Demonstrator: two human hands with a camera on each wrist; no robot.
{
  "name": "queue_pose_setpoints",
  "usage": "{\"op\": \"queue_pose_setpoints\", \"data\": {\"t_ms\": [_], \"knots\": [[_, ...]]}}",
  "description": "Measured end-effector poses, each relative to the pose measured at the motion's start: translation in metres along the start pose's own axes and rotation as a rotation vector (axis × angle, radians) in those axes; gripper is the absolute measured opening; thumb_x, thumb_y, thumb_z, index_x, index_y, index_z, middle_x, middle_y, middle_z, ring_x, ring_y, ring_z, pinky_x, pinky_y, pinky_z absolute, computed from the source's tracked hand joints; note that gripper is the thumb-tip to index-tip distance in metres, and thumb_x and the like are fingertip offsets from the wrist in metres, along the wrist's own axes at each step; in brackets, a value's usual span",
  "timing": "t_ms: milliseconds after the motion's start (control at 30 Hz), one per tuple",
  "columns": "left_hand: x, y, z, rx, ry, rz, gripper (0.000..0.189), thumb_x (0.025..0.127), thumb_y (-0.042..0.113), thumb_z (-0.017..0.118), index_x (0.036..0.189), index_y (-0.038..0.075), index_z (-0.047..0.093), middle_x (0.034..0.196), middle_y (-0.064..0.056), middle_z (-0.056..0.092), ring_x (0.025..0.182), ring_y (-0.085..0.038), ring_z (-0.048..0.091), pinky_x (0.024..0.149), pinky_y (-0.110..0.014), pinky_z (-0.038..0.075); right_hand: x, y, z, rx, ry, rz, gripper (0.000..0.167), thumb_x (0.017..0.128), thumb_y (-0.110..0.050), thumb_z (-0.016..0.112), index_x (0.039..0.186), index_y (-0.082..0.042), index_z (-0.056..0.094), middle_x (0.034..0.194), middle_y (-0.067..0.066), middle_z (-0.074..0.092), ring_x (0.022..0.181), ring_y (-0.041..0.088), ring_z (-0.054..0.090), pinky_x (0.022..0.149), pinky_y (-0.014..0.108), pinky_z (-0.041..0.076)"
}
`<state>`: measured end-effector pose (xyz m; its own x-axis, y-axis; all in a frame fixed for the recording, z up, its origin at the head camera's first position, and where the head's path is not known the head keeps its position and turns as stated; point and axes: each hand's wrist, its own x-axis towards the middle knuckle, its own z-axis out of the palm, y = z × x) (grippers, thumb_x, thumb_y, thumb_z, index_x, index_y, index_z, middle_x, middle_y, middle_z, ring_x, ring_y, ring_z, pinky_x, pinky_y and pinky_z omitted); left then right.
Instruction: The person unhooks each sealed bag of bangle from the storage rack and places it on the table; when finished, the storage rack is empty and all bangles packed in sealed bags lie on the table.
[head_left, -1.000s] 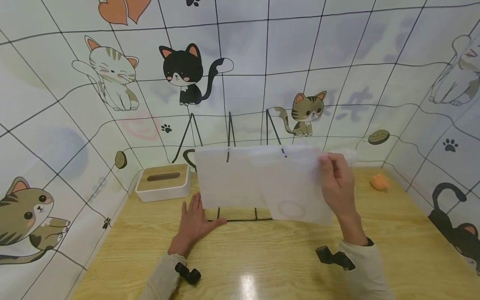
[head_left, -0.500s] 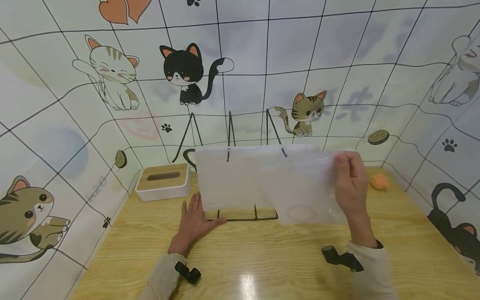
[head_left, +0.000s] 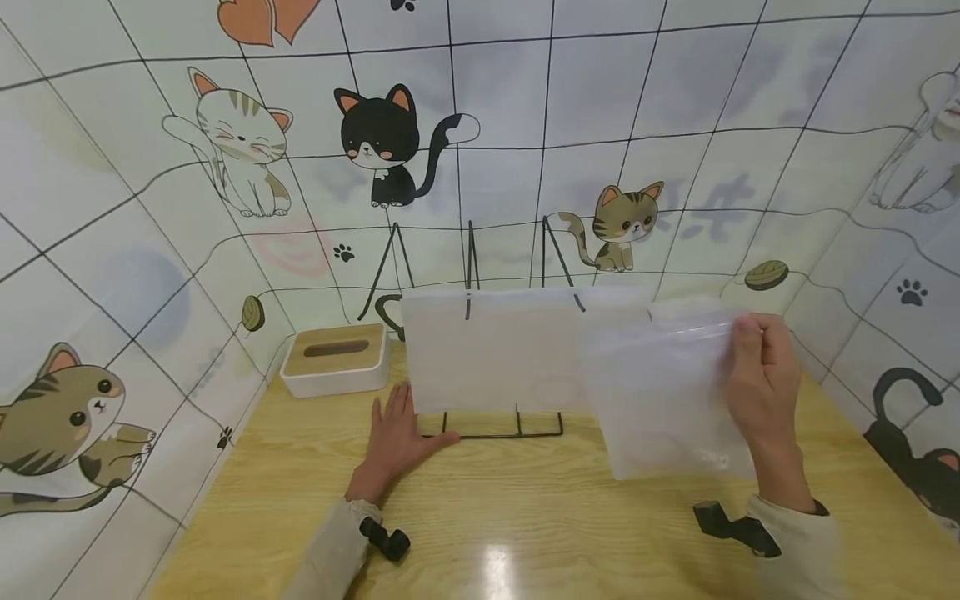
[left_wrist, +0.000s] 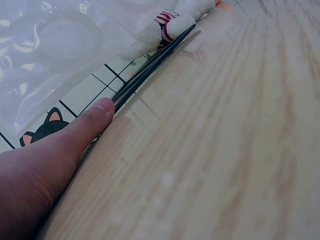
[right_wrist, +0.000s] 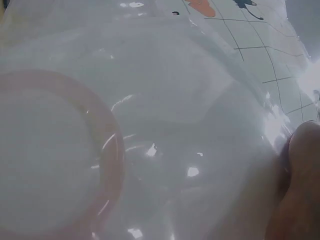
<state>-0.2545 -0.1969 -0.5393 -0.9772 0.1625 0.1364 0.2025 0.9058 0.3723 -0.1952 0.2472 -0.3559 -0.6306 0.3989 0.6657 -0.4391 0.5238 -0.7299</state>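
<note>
A booth-like setting — cat-print walls point(head_left: 498, 92) edge the table point(head_left: 525, 508).

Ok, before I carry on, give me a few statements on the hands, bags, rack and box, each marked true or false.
1. The right hand grips a plastic bag. True.
2. The left hand is raised high above the table. False: it is down at the table, touching the rack.
3. In the head view, the box stands to the left of the rack. True.
4. The ring in the right wrist view is bright blue. False: it is pinkish.
5. Nothing hangs on the rack. False: another bag hangs there.
</note>
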Motion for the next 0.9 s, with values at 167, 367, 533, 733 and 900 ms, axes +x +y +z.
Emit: {"op": "queue_pose_setpoints", "data": {"t_ms": [167,367,533,733,900], "knots": [[0.002,0.003,0.000,0.005,0.009,0.008,0.129,0.073,0.085,0.059,0.160,0.002,0.010,0.165,-0.021,0.018,0.155,-0.037,0.013,0.121,-0.064,0.004,0.000,0.020,-0.025,-0.070,-0.013,0.050,0.029,0.108,-0.018,0.040,0.089,-0.040,0.043,0.080,-0.015,0.037,0.075,0.005,0.034,0.070,0.021,0.025],[-0.001,0.003,0.001,0.008,0.002,0.004,0.130,0.074,0.085,0.058,0.160,0.001,0.009,0.165,-0.021,0.017,0.155,-0.036,0.012,0.122,-0.063,0.003,0.007,0.045,-0.055,-0.200,-0.018,0.154,0.028,0.108,-0.021,0.039,0.089,-0.040,0.046,0.079,-0.017,0.040,0.076,0.003,0.036,0.069,0.018,0.027],[0.000,0.000,0.002,0.014,0.025,0.005,0.130,0.073,0.085,0.058,0.159,0.000,0.011,0.165,-0.022,0.018,0.154,-0.037,0.014,0.121,-0.064,0.004,0.022,0.063,-0.081,-0.332,-0.062,0.349,0.023,0.108,-0.032,0.035,0.089,-0.038,0.046,0.080,-0.012,0.040,0.075,0.004,0.037,0.065,0.020,0.029],[0.001,0.000,0.002,0.018,0.016,-0.003,0.130,0.074,0.086,0.057,0.159,0.000,0.010,0.165,-0.022,0.017,0.155,-0.036,0.013,0.122,-0.063,0.004,0.034,0.087,-0.100,-0.403,-0.039,0.414,0.025,0.107,-0.034,0.034,0.085,-0.042,0.042,0.082,-0.014,0.037,0.075,0.004,0.034,0.066,0.023,0.027],[0.001,0.000,0.003,0.003,0.040,0.009,0.129,0.074,0.084,0.060,0.160,0.002,0.010,0.164,-0.023,0.019,0.154,-0.038,0.015,0.121,-0.065,0.005,0.036,0.110,-0.112,-0.463,-0.089,0.481,0.025,0.107,-0.037,0.032,0.089,-0.032,0.048,0.086,-0.010,0.041,0.076,0.004,0.036,0.068,0.029,0.029]]}}
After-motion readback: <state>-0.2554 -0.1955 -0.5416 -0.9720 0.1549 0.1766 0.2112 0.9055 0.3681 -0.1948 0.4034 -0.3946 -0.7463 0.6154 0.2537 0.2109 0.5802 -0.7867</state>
